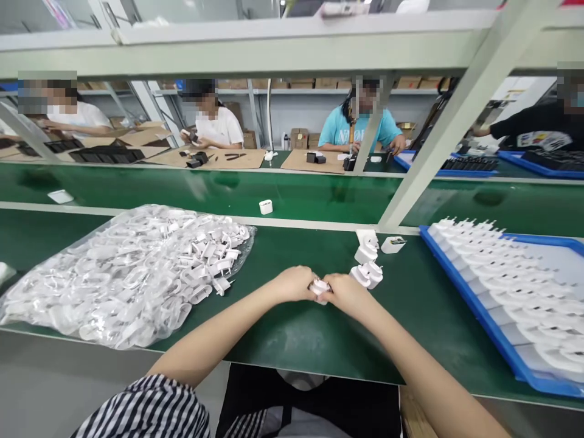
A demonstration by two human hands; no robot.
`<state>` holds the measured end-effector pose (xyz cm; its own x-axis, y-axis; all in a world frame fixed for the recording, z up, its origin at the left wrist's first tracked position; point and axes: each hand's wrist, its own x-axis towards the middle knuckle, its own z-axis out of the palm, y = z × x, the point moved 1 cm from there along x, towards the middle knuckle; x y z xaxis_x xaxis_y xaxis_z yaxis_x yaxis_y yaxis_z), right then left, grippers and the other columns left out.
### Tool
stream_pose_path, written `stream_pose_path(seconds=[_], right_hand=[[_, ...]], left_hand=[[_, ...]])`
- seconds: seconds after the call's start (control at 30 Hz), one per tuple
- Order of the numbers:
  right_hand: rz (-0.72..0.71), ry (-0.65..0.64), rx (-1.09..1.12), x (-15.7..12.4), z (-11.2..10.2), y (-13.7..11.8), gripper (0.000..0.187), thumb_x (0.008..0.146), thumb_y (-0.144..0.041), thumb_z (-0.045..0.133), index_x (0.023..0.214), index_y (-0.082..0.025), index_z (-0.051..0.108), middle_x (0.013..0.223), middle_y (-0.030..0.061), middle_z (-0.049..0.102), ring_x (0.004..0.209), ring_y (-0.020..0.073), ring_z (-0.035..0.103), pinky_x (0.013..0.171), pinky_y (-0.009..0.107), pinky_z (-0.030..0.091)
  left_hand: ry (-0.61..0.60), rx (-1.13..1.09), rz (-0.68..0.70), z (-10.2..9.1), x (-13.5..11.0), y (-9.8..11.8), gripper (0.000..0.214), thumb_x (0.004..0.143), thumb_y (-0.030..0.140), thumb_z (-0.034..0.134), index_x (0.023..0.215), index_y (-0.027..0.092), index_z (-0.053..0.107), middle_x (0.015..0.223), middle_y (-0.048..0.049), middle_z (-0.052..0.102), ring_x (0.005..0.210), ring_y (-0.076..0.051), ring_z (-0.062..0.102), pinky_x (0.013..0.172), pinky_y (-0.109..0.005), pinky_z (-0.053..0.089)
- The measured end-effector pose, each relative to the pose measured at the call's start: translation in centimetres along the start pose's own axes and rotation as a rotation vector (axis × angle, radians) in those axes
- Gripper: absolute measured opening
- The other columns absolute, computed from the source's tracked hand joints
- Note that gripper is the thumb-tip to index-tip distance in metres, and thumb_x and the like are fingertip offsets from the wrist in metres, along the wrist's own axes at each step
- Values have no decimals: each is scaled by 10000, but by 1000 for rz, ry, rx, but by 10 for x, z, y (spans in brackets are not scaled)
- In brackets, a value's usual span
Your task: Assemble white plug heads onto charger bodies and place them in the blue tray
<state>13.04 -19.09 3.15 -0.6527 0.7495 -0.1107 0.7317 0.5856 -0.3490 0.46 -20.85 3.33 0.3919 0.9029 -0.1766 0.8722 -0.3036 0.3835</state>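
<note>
My left hand [297, 283] and my right hand [344, 291] meet over the green bench top. Between them both are closed on one small white plug adapter housing [320, 287], partly covered by the fingers. Just beyond my right hand, several white plug housings [366, 275] stand close together. A further white housing [393, 244] lies on its side to their right, with something dark showing at its open end. On the left, a clear plastic bag [123, 274] spills many loose white plug covers [214, 249] with pins.
A blue tray [474, 310] at the right holds rows of white plug adapters [515, 298], pins up. Behind the bench runs a green conveyor belt [314, 201] carrying a white housing [265, 207]. A slanted metal post [456, 121] rises at right. Several co-workers sit across the belt.
</note>
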Motion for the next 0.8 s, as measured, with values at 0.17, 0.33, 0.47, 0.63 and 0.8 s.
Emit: stream_pose_path(seconds=[0.17, 0.33, 0.47, 0.63, 0.8], right_hand=[[142, 166, 107, -58, 5, 20, 267, 621, -280, 550, 883, -231, 554, 813, 45, 616, 686, 209, 573, 514, 269, 397], [455, 404, 220, -78, -1, 74, 605, 609, -371, 521, 1151, -153, 365, 1083, 139, 505, 922, 271, 509, 675, 366, 431], [282, 308, 437, -57, 5, 95, 765, 526, -283, 579, 1212, -132, 274, 1191, 149, 408, 1061, 264, 401, 833, 389, 350], [297, 426, 869, -35, 1, 113, 572, 456, -122, 540, 1024, -167, 498, 1096, 103, 509, 1024, 253, 439, 883, 409, 285], [406, 707, 1055, -6, -11, 127, 355, 616, -312, 436, 925, -158, 517, 1097, 109, 497, 1073, 223, 387, 879, 388, 282]], left_hand=[[124, -258, 39, 34, 7, 9, 797, 471, 417, 637, 1167, 145, 359, 1165, -120, 394, 1062, -263, 376, 854, -330, 336], [115, -452, 41, 46, 45, 20, 1093, 419, 459, 646, 1256, 42, 80, 1303, -180, 148, 1187, -263, 161, 959, -341, 207], [89, -486, 64, 41, 72, 29, 1172, 371, 397, 677, 1258, 51, -6, 1301, -187, 146, 1170, -294, 196, 948, -391, 202], [32, -411, 82, 36, 83, 29, 1130, 416, 375, 649, 1257, 70, -42, 1314, -160, 110, 1176, -284, 183, 963, -419, 115], [50, -329, 87, 35, 92, 18, 1112, 446, 418, 624, 1252, 37, -39, 1314, -174, 59, 1193, -286, 93, 969, -415, 68]])
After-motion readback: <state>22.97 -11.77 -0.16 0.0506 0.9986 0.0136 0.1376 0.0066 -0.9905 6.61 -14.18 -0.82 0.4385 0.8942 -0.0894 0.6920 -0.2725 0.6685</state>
